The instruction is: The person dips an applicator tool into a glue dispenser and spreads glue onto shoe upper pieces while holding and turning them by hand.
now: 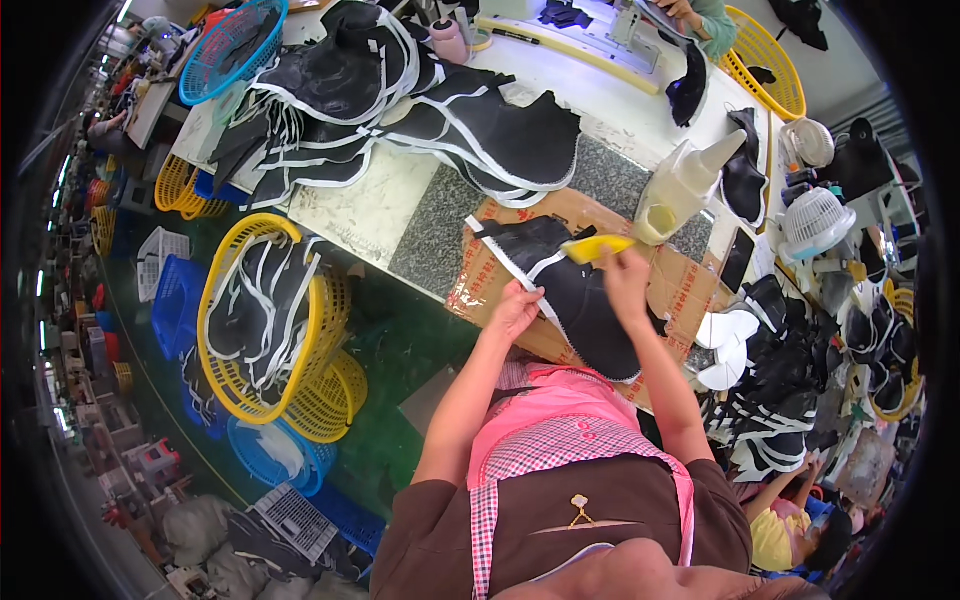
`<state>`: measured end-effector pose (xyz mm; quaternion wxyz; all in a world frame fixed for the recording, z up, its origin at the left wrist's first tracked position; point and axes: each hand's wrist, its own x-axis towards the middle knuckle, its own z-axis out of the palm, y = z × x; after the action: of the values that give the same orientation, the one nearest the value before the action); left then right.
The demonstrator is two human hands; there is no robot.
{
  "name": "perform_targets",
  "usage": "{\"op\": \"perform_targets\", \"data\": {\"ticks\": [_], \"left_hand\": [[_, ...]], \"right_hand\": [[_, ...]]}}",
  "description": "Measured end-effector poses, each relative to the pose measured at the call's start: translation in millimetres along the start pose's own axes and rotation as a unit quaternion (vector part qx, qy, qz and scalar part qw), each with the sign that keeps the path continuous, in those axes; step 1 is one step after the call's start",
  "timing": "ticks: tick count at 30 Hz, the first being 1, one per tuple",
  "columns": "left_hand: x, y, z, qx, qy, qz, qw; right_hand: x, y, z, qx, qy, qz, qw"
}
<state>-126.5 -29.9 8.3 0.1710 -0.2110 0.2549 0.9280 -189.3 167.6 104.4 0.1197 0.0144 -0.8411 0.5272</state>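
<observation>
A black shoe-upper piece (588, 305) edged with white tape lies over a flattened cardboard sheet (684, 290) in front of me. Its white-taped edge is pinched in my left hand (514, 312). My right hand (626, 284), above the same piece, grips a flat yellow tool (594, 248) whose working end touches or nearly touches the black material; its exact kind is unclear. Just beyond that hand stands a translucent squeeze bottle (680, 190) with a long nozzle and pale liquid inside.
Black pieces with white trim (470, 130) are piled on the far worktable. More fill a yellow basket (216, 375) at left. White cutouts (728, 348), a dark phone (738, 258) and a white fan (815, 222) sit to the right. A co-worker's hand (682, 12) shows beyond.
</observation>
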Motion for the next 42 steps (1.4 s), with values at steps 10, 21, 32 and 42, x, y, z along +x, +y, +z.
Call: {"op": "perform_targets", "data": {"ticks": [10, 21, 32, 42], "left_hand": [[1, -8, -15, 0.022, 0.006, 0.019, 1.0], [-7, -4, -3, 0.022, -0.031, 0.04, 0.998], [-4, -8, -6, 0.021, -0.026, 0.063, 0.997], [-4, -9, -4, 0.037, 0.022, 0.049, 0.998]], "right_hand": [[-18, -20, 42, 0.013, -0.125, -0.03, 0.992], [5, -23, 50, 0.008, -0.174, -0.161, 0.971], [4, -27, 37, -0.007, -0.229, -0.053, 0.972], [-12, 12, 12, -0.033, -0.095, -0.06, 0.993]]}}
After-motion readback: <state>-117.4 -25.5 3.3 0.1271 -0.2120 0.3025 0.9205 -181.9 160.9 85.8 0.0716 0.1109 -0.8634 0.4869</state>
